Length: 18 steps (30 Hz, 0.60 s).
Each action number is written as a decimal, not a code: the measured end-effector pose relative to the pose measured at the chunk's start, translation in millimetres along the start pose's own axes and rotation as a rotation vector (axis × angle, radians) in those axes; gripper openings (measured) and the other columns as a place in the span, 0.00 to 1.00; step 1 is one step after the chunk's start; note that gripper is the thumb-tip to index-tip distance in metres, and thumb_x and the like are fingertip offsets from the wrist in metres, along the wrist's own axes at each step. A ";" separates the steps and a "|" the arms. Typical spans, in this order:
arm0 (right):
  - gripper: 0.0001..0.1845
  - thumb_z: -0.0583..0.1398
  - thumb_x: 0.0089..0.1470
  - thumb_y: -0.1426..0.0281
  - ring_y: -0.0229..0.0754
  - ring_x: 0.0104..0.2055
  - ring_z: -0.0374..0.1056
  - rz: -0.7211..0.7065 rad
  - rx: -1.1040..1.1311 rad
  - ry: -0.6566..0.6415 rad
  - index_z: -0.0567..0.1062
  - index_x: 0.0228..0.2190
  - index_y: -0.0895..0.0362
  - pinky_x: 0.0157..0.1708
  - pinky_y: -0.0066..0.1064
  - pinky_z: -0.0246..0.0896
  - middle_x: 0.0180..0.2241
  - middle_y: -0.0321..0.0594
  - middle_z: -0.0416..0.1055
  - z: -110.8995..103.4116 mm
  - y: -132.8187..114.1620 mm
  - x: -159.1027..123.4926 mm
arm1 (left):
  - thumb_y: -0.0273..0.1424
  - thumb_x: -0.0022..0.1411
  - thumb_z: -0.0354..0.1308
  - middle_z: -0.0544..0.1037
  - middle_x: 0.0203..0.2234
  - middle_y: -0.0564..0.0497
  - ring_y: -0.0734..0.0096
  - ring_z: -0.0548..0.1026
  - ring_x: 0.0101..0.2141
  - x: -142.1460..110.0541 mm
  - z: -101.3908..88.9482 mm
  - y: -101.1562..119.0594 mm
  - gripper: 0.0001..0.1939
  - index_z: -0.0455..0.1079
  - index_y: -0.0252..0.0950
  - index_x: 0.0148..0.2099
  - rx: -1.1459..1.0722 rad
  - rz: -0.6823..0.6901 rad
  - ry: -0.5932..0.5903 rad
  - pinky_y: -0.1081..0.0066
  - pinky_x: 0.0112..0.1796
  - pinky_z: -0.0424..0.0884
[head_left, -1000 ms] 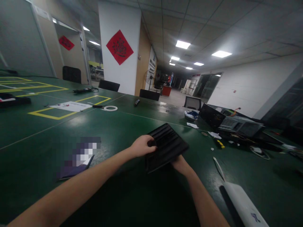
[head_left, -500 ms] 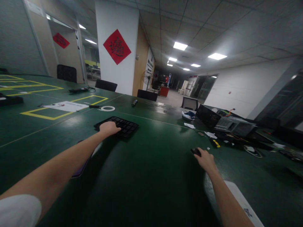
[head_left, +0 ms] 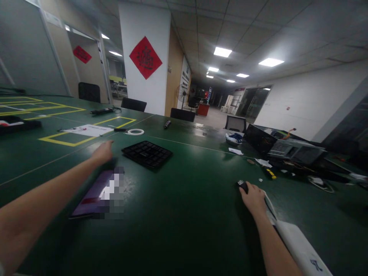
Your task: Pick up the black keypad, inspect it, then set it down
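Note:
My left hand (head_left: 102,152) is over the table at the left, its thumb side out, apart from anything it could grip. It looks open, though most fingers are hidden. To its right lies a flat black tray-like piece with a grid of squares (head_left: 147,154). Below the hand is a purple-screened phone or tablet (head_left: 90,197), partly pixelated. My right hand (head_left: 255,199) is closed on a small black object with light marks at its front end (head_left: 242,185); its exact kind is unclear. A white slab-like item (head_left: 299,241) with a dark mark lies beside the right forearm.
On the green table (head_left: 178,214) are a white ring (head_left: 135,132), a paper sheet (head_left: 89,130) in yellow tape and a dark cylinder (head_left: 167,124). An opened computer case (head_left: 293,150), a yellow-handled tool (head_left: 271,174) and cables crowd the right. Chairs (head_left: 182,114) line the far edge.
My left hand has come off the black gridded piece and moved left. The phone or tablet now shows more fully. My right hand keeps its hold on the small black object.

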State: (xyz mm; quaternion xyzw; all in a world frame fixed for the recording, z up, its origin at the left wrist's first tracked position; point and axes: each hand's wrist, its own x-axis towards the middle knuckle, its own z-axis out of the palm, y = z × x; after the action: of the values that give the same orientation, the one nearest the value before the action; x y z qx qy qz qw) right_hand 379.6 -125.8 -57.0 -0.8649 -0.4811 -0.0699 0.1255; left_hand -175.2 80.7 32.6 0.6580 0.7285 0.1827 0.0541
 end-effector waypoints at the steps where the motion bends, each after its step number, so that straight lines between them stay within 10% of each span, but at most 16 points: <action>1: 0.28 0.46 0.53 0.60 0.55 0.53 0.57 0.003 -0.001 -0.001 0.63 0.50 0.64 0.52 0.42 0.47 0.49 0.55 0.63 0.3 -0.1 0.3 | 0.15 0.52 0.47 0.62 0.54 0.32 0.56 0.62 0.52 -2.1 3.3 -7.9 0.29 0.52 0.20 0.58 0.028 0.004 -0.032 0.66 0.49 0.59; 8: 0.30 0.45 0.53 0.59 0.56 0.53 0.56 -0.004 0.018 -0.020 0.62 0.51 0.65 0.51 0.43 0.48 0.50 0.56 0.63 -1.2 0.2 -0.8 | 0.27 0.59 0.48 0.60 0.56 0.35 0.52 0.60 0.54 -6.2 11.6 -26.7 0.23 0.54 0.26 0.56 0.177 -0.023 -0.048 0.61 0.50 0.58; 18: 0.29 0.45 0.53 0.59 0.57 0.53 0.56 0.006 0.027 -0.030 0.62 0.51 0.64 0.51 0.43 0.49 0.50 0.56 0.63 -2.8 -0.5 0.0 | 0.26 0.57 0.48 0.71 0.23 0.46 0.61 0.70 0.35 -7.9 -6.8 -13.5 0.09 0.60 0.31 0.24 -0.103 -0.166 -0.004 0.66 0.38 0.65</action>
State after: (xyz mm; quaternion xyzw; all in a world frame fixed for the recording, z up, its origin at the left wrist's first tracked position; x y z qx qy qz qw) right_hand 379.2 -126.3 -54.3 -0.8654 -0.4814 -0.0500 0.1300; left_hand -189.0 70.8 33.0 0.5922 0.7699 0.2135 0.1043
